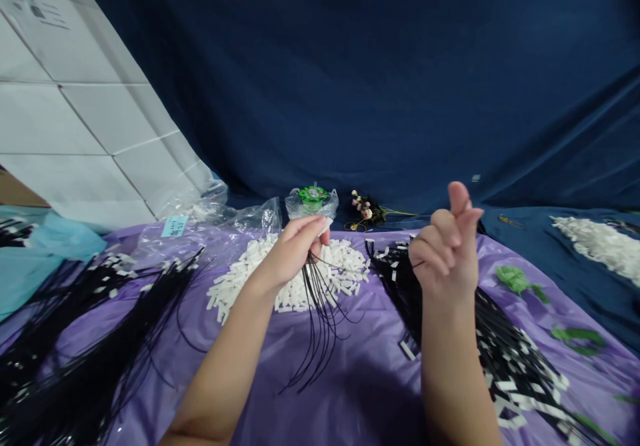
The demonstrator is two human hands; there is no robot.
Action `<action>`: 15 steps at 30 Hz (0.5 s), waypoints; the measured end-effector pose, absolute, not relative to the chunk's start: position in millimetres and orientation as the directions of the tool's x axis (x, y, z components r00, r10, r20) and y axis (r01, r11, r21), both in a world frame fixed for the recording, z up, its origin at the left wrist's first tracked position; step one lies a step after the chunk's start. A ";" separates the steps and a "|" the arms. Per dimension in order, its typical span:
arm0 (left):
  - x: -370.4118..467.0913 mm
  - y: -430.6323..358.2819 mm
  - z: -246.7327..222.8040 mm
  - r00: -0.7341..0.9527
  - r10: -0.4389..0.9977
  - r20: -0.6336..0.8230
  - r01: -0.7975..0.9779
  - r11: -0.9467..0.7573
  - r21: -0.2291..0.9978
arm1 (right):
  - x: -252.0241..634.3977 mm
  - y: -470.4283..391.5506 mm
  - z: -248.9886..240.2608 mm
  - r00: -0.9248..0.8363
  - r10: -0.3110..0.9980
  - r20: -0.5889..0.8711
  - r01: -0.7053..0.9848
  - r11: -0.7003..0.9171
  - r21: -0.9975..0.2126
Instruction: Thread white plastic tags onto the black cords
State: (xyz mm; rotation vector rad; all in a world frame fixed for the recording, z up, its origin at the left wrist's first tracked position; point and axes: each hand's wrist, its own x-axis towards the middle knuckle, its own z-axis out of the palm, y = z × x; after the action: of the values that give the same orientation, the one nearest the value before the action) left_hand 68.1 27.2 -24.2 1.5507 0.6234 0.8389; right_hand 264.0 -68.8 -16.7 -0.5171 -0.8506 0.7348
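My left hand (pixel 297 249) is closed on a small bundle of thin black cords (pixel 320 306), which hang down from it over the purple cloth. A small white piece (pixel 326 226) sticks out at its fingertips. Behind and below it spreads a heap of small white pieces (pixel 290 293). My right hand (pixel 447 239) is raised above the black cords on the right, its thumb and index finger close together and the other fingers curled. Whatever may be between its fingertips is too small to make out.
Black cords with white tags (pixel 520 366) lie on the right, more black cords (pixel 125 339) on the left. Behind are clear plastic bags (pixel 250 219), a green-lidded cup (pixel 313 196) and artificial flowers (pixel 367 213). Green leaves (pixel 515 278) lie on the purple cloth (pixel 360 379).
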 end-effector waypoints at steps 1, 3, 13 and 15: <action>68.4 25.3 -23.1 0.598 0.786 0.159 -0.075 -0.143 0.987 | 259.6 -69.2 -18.8 0.412 0.777 0.476 -0.304 0.610 -0.732; 69.1 21.1 -20.5 0.599 0.786 0.153 -0.092 -0.122 0.988 | 249.0 -68.4 -22.8 0.340 0.812 0.474 -0.120 0.537 -0.835; 71.1 5.3 -14.2 0.610 0.778 0.149 -0.172 -0.054 0.984 | 212.5 -62.2 -32.3 0.252 0.635 0.730 0.595 0.493 -0.635; 70.2 4.2 -13.5 0.616 0.773 0.151 -0.160 -0.065 0.985 | 211.4 -61.4 -33.3 0.247 0.584 0.774 0.634 0.507 -0.585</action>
State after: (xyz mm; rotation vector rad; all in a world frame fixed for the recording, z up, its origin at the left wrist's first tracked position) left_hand 70.2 4.2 -13.5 1.4415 0.5537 0.8330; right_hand 211.4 -61.4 -33.3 -1.1436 -1.4137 -0.0467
